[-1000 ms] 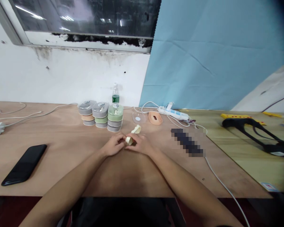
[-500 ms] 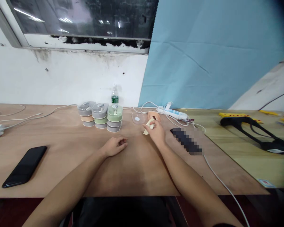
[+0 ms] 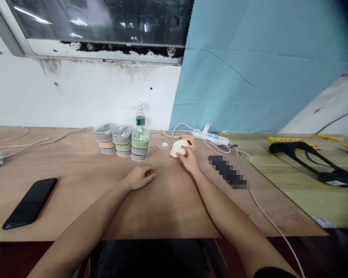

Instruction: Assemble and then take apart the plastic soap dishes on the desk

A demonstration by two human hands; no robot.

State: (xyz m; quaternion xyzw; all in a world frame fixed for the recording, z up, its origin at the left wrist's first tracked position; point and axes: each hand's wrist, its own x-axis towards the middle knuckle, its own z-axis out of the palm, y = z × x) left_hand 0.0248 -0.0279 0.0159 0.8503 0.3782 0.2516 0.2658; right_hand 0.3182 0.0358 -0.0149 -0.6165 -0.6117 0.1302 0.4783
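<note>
On plywood [image 3: 75,208], the right hand [image 3: 189,160] cups cream plastic [image 3: 178,148] (smooth, domed).

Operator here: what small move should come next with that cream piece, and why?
Probably bring the left hand over to steady the peach piece with an oval hole. The right hand holds the cream piece right up against it, nothing visibly pins the peach piece, and the left hand rests empty on the wooden table.
</note>
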